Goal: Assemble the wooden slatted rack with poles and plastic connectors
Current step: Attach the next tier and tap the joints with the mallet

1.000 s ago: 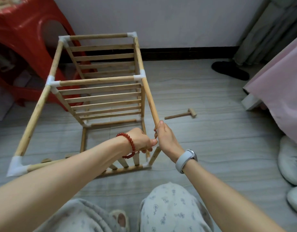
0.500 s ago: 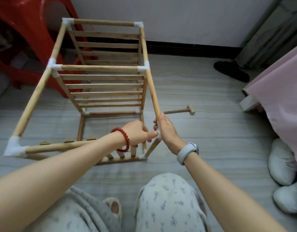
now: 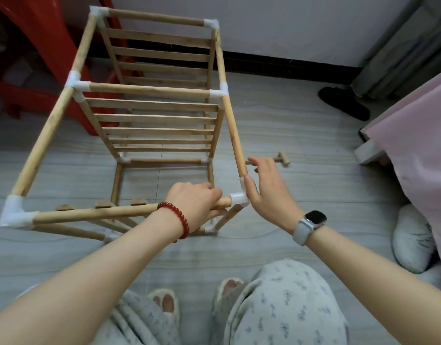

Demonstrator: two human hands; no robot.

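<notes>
Standing on the floor, the wooden rack is before the person. The left hand is closed around the near top pole, just beside the white corner connector. The right hand is loosely spread, its thumb touching that connector.

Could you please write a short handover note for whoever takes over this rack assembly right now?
Left hand: gripped around the near top pole, right beside the near-right corner connector.
Right hand: open, thumb resting against that connector, holding nothing.
Rack: stands on the floor, slatted shelves in place, white connectors on all visible top corners.
Small wooden mallet: on the floor, right of the rack.
Left: check that the near-right joint is fully seated; tap with the mallet if loose.
</notes>
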